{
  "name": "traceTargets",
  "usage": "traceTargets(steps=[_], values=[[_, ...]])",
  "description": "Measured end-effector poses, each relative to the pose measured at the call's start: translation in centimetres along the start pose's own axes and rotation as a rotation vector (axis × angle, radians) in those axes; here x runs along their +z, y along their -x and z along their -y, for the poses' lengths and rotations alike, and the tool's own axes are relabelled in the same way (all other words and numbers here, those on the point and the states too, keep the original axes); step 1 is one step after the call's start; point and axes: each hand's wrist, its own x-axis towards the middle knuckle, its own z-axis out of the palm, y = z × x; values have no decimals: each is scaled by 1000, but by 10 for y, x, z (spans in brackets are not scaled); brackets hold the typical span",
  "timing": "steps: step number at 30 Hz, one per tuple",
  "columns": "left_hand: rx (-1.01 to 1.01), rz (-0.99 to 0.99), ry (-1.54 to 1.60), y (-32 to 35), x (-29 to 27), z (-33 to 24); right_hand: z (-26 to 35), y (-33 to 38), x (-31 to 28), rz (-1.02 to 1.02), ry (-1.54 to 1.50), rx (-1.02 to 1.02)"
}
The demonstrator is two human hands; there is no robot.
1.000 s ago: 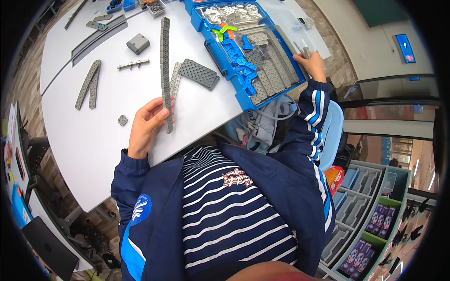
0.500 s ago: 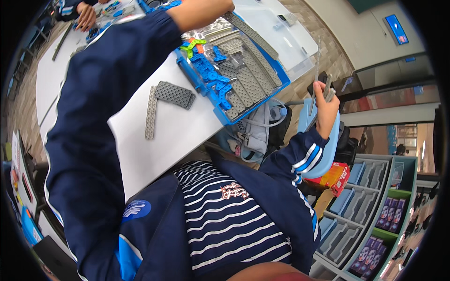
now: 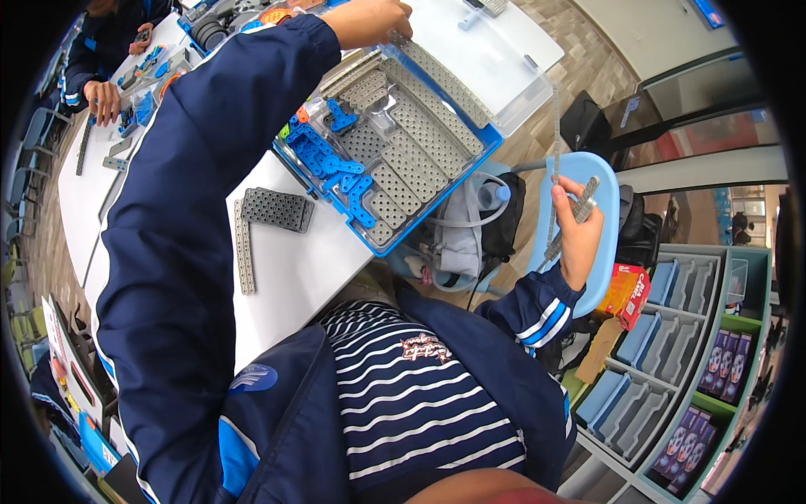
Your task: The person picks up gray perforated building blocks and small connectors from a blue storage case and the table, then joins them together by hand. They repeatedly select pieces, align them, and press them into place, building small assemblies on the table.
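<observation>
My left hand (image 3: 369, 21) reaches over the far side of a blue-rimmed parts tray (image 3: 382, 249). Its fingers close on the end of a long grey perforated beam (image 3: 445, 80), which lies along the tray's far edge. Several thin grey beams (image 3: 555, 143) are gripped in my right hand (image 3: 579, 239), raised to the right above a light-blue chair (image 3: 606, 202). Inside the tray are grey perforated plates (image 3: 416, 155) and blue connector pieces (image 3: 315, 151). On the white table (image 3: 294, 273), a dark grey perforated plate (image 3: 277, 210) touches a narrow grey beam (image 3: 243, 256).
A clear plastic lid (image 3: 525, 97) lies beyond the tray. Bags and a bottle (image 3: 495, 195) sit beside the chair. At the far left another person's hand (image 3: 102, 101) rests near more parts. Shelves with grey trays (image 3: 646, 412) stand at the right.
The long beam at my left hand has come down against the tray's far edge. My right hand, still holding its beams, appears slightly lower. The view has shifted.
</observation>
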Motion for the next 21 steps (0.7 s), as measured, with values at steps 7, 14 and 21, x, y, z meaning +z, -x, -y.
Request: traceTargets(steps=[7,14,21], values=[[57,-7,-32,1,2,-25,-2,-12,16,52,-11,-7],[-60,-28,-76,-4,22,-38,-7,-13,24,85,9,-22],[-308,-70,181,22,23,4,-9,-11,35,132,22,-26]])
